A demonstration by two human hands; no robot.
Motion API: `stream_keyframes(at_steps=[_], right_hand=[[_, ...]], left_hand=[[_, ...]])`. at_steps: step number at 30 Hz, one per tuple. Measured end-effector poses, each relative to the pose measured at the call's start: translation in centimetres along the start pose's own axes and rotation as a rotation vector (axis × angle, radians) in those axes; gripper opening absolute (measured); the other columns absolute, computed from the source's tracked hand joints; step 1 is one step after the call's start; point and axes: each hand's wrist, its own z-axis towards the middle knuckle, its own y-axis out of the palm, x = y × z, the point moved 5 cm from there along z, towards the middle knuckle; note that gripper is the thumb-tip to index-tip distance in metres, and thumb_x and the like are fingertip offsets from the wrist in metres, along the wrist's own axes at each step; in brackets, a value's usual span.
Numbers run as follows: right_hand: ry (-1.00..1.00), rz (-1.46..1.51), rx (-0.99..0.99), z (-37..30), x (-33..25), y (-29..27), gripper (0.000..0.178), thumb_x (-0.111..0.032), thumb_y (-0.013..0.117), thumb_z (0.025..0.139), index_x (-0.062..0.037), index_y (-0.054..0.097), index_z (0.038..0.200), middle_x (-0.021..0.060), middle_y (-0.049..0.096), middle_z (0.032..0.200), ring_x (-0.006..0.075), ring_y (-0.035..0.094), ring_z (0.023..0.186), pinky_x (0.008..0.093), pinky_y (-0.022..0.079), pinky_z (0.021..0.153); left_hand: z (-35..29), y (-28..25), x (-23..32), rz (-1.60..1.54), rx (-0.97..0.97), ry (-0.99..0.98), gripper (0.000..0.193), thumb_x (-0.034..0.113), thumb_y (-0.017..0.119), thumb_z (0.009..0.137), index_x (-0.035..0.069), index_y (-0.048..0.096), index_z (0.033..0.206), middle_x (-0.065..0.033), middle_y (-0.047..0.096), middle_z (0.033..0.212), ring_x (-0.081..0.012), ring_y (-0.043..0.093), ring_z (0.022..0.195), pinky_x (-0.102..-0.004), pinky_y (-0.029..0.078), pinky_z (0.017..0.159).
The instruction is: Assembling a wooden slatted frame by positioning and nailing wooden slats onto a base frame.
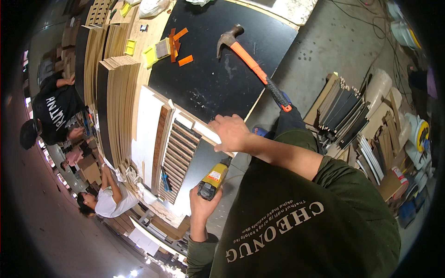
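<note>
From my distant seat I see the left hand (201, 206) wrapped around a yellow nail gun (214, 177), with the tool's nose turned to the near corner of a wooden frame (199, 127). I can't tell whether the nose touches the wood or stops just beside it. Held this way, the tool seems easy to aim at the edge.

The right hand (232, 132) lies over the pale rail at that same corner, fingers spread. I judge that its weight steadies the frame against shifting, though I can't tell whether it pinches the rail or only presses.

The frame rests flat near the tabletop's (204, 88) black surface, with a row of slats (179, 150) inside it and a dark panel (201, 160) beside them. Blue pliers (165, 180) lie at the slats' left side, probably parked within reach.

The hammer (248, 59) lies beyond the right hand, its grip hanging over the tabletop's edge, which should make it simple to grab. Orange strips (185, 60) lie scattered near a yellow piece (149, 56), and boards (121, 83) stand stacked on edge at the left, perhaps to save room.
</note>
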Motion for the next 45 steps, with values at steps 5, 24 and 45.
stream_keyframes(at_steps=[5,24,45], right_hand=[[-0.006,-0.009,0.009,-0.2,0.8,0.0,0.065,-0.037,0.076,0.063,-0.0086,0.053,0.117,0.0102,0.054,0.1,0.0257,0.055,0.097,0.0377,0.039,0.08],[0.087,0.093,0.451,-9.1,-1.4,4.7,0.022,-0.012,0.07,0.076,-0.0053,0.069,0.097,0.012,0.064,0.082,0.0239,0.061,0.074,0.0311,0.047,0.067],[0.351,0.211,0.497,-9.1,-0.9,7.0,0.03,-0.011,0.058,0.086,0.0025,0.061,0.113,0.0002,0.059,0.083,0.0079,0.05,0.076,0.0229,0.042,0.072]], left_hand=[[-0.3,0.1,0.5,-0.039,0.05,-0.034,0.03,0.02,0.071,0.069,-0.003,0.065,0.086,-0.0166,0.066,0.073,-0.0296,0.066,0.07,-0.0327,0.05,0.065],[-19.1,-5.4,-31.3,-0.835,0.886,-0.482,0.016,0.012,0.063,0.083,-0.001,0.054,0.086,-0.0029,0.05,0.058,-0.0107,0.049,0.044,-0.0245,0.042,0.042],[-15.9,0.7,-56.4,-0.21,0.934,-0.437,0.031,0.025,0.063,0.084,0.001,0.063,0.104,-0.017,0.058,0.091,-0.0319,0.056,0.083,-0.0398,0.045,0.076]])
